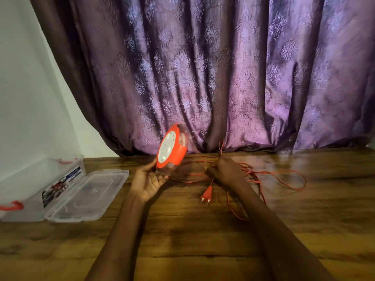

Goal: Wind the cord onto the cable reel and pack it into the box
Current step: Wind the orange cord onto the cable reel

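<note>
Our left hand (149, 180) gripping the tilted reel (172, 147), right hand (227, 169) pinching the cord (274, 173), plug (207, 194) on the worktop (182, 240), box (40, 179) open

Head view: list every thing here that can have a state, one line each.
cable reel: lifted, tilted, held from below by the left hand.
cord: unwound, loose loops on the table.
plug: lying on the table, unplugged.
right hand: gripping the cord.
box: open.
lid: off, lying beside the box.
curtain: drawn shut.
</note>
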Demonstrator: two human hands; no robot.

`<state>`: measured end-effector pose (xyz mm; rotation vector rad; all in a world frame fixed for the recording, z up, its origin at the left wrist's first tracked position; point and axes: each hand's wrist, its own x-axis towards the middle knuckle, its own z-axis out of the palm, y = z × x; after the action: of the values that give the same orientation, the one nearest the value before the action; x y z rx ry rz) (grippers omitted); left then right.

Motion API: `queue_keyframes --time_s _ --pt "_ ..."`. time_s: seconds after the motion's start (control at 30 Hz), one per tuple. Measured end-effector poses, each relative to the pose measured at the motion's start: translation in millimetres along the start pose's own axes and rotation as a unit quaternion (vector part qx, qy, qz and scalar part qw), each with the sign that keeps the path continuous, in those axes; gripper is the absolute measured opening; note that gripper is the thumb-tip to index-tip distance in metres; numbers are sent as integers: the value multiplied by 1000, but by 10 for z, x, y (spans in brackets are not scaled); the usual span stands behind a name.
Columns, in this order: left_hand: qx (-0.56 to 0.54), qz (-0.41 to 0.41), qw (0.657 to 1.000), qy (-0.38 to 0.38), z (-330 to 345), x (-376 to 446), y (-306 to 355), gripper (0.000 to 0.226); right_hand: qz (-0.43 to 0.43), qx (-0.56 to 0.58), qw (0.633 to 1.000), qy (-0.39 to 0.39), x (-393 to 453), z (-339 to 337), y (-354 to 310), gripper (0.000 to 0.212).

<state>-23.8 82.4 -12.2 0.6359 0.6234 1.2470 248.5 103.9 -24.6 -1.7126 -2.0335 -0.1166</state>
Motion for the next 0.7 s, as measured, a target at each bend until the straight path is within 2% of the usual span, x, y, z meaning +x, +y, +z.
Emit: queue_keyframes --time_s 0.07,0.13,0.27,0.37,0.5,0.6,0.7 --pt "-17 7 1000 0 -26 -2 23 28 47 -23 998 44 91 -101 -28 37" --pt "-29 13 999 1 -36 -10 30 30 85 -7 996 38 260 -225 -29 42" --pt "-50 17 999 -9 -38 -2 15 31 89 215 973 12 753 -511 -169 30" --pt "-85 12 996 -30 -40 11 -2 31 58 396 916 -30 1185 -656 -409 15" --pt "-109 -4 992 -61 -86 36 -18 35 5 379 924 -45 1536 -777 -629 30" --pt "-100 -8 992 -72 -98 50 -1 36 -17 313 941 -125 1552 -685 -652 33" --pt "-109 -21 990 -90 -75 52 0 36 -13 282 942 -179 1438 -481 -604 55"
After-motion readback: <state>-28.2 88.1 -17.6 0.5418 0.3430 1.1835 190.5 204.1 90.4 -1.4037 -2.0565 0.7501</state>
